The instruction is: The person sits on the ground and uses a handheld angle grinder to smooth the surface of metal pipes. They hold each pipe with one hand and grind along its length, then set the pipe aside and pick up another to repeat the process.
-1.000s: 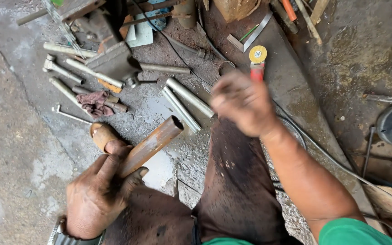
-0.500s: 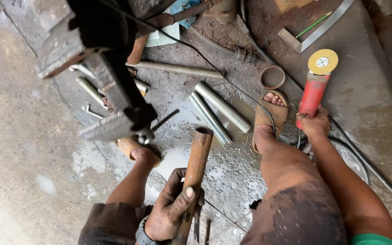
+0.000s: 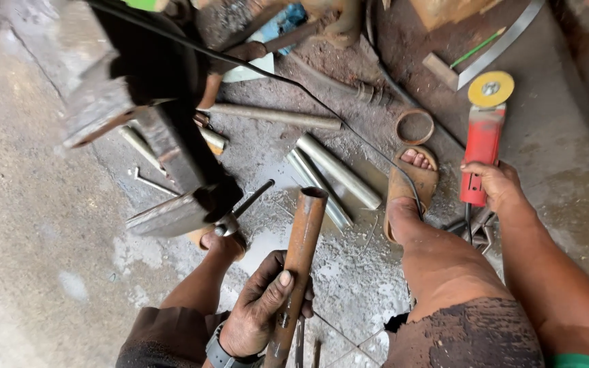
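Left hand (image 3: pixel 262 315) at 6 o'clock is closed around the rusty pipe (image 3: pixel 299 262), which is tilted up with its open end toward 12. Right hand (image 3: pixel 495 185) at 3 o'clock is wrapped round the red angle grinder (image 3: pixel 480 146), disc resting near the concrete floor (image 3: pixel 35 225).

Risks: a one-hand grip on the pipe could slip or twist. The grinder cable (image 3: pixel 349 136) runs close to the bare sandalled foot (image 3: pixel 412 178), so snag hazard. The floor looks wet.

Versus 0.5 s ago: pipe and grinder are held the same; the view has shifted slightly, and the vise (image 3: pixel 165 136) looms larger at 10 o'clock.
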